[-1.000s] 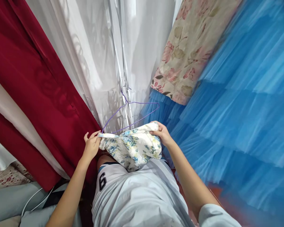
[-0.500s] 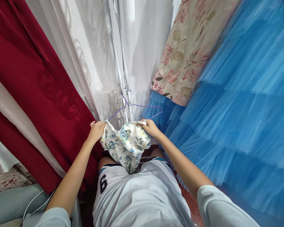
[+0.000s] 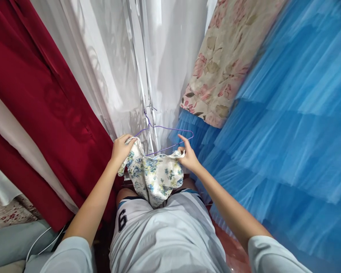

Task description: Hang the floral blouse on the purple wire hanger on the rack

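Note:
A purple wire hanger (image 3: pixel 170 127) hooks onto a slim white metal stand (image 3: pixel 139 60). Below it droops a small white top with blue and yellow flowers (image 3: pixel 156 178). My left hand (image 3: pixel 122 150) grips one shoulder of the top, and the hanger's left end runs behind the cloth there. My right hand (image 3: pixel 188 155) pinches the top's other edge between thumb and fingers, its index finger raised and pointing up near the hanger's right end. That right end is bare, outside the cloth. The top's lower part hangs between my knees.
Dark red cloth (image 3: pixel 45 83) hangs at left, white drapes (image 3: pixel 173 53) behind the stand. On the right are a pink-flowered cloth (image 3: pixel 213 72) and a tiered blue tulle skirt (image 3: pixel 290 136). A grey padded seat (image 3: pixel 17 242) with a white cable stands lower left.
My left hand has moved up and right, bringing the top's shoulder onto the hanger's left end. My right hand has shifted slightly right and lower, with its index finger now lifted.

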`<state>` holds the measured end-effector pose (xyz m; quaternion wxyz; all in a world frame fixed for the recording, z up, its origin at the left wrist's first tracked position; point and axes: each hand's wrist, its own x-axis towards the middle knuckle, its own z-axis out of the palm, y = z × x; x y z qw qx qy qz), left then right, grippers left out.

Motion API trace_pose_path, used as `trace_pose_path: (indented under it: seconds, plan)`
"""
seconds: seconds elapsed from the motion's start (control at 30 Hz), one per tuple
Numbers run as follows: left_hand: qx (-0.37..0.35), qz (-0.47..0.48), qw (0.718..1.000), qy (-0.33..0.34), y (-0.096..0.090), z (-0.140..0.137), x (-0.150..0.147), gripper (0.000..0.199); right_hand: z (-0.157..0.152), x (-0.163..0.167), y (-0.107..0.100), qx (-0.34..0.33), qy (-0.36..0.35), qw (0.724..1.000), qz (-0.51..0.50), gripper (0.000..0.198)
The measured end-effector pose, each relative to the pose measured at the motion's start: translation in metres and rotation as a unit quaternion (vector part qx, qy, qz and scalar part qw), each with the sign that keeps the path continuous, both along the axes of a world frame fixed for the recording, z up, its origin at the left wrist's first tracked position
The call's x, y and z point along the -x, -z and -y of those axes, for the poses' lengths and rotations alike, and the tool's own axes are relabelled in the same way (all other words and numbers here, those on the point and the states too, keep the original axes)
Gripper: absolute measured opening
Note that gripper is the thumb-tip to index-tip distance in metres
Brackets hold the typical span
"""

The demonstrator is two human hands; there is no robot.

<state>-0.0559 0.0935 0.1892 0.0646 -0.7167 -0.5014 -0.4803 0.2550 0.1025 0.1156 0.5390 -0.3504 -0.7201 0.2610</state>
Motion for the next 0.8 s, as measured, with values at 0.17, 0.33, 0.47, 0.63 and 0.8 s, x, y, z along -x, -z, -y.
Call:
trace_pose_path:
  seconds: [0.17, 0.33, 0.47, 0.63, 0.8]
  plan:
    - [0.010, 0.009, 1.000, 0.009, 0.001, 0.004, 0.003, 0.023, -0.030, -0.040, -0.019, 0.008, 0.102, 0.995, 0.018, 0.087]
    - [0.014, 0.019, 1.000, 0.008, 0.002, 0.007, 0.008, 0.024, -0.048, -0.059, -0.042, -0.007, 0.138, 0.981, 0.134, 0.052]
    - [-0.003, 0.057, 0.998, -0.029, 0.010, 0.009, 0.025, 0.036, -0.036, -0.062, -0.060, -0.001, 0.151, 0.979, 0.134, 0.026]
    - [0.018, 0.091, 0.996, -0.014, 0.033, 0.010, 0.054, 0.029, -0.025, -0.068, -0.076, 0.125, 0.029, 0.991, 0.049, 0.017]
    - [0.037, 0.247, 0.968, 0.024, 0.060, 0.003, 0.071, 0.038, -0.022, -0.057, -0.075, 0.281, -0.134, 0.946, -0.092, 0.025]
